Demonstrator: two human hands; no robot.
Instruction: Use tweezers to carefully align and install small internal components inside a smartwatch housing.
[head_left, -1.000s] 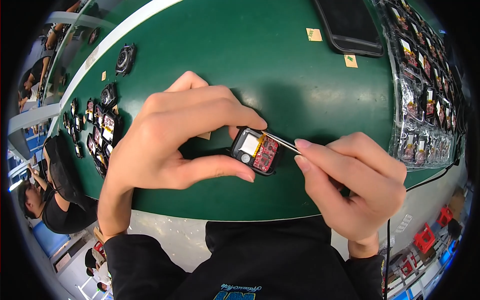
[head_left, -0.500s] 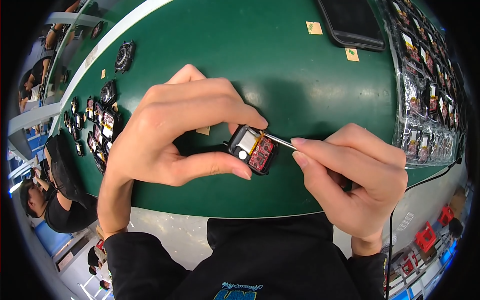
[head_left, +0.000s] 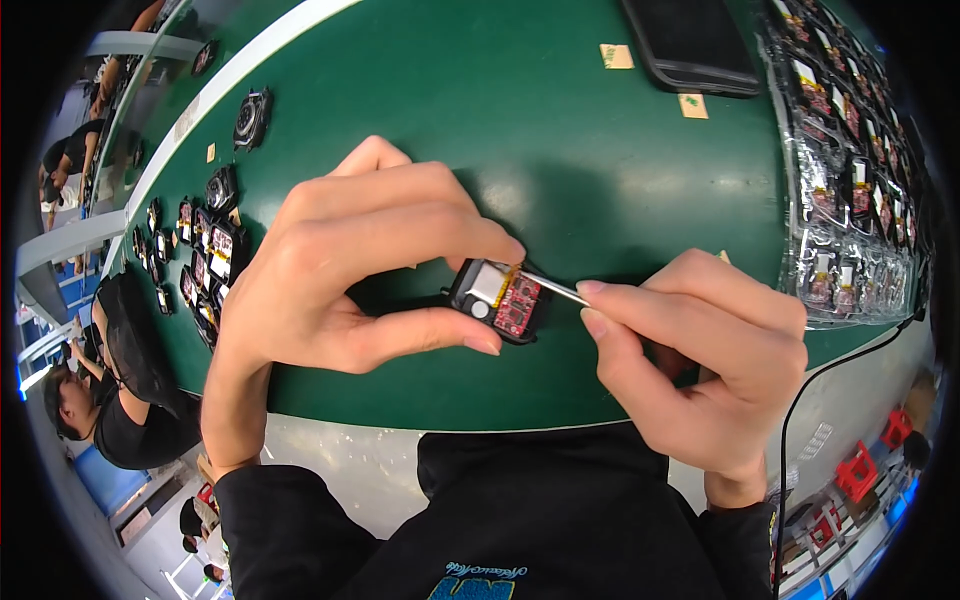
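Observation:
Between the thumb and index finger of my left hand (head_left: 350,270) is an opened smartwatch case (head_left: 518,335), black and tilted. Inside it lie a silver battery (head_left: 487,283), a red circuit board (head_left: 519,303) and a small round silver part (head_left: 480,310). My right hand (head_left: 705,350) pinches slim metal tweezers (head_left: 556,287) between thumb and index finger. Their tip reaches into the case at its upper edge, near the yellow tape beside the battery and my left index fingertip. What exactly the tip touches is too small to tell.
Several opened watch cases (head_left: 212,255) lie on the green table (head_left: 540,120) at the left, and another dark case (head_left: 252,118) farther back. A black phone-like device (head_left: 692,50) is at the far right, near small tan stickers (head_left: 617,56). Clear plastic trays (head_left: 850,200) of cases line the right edge.
The tweezers' tip has shifted slightly left, farther over the case toward the battery. Both hands keep their grips, and the whole view has shifted a little.

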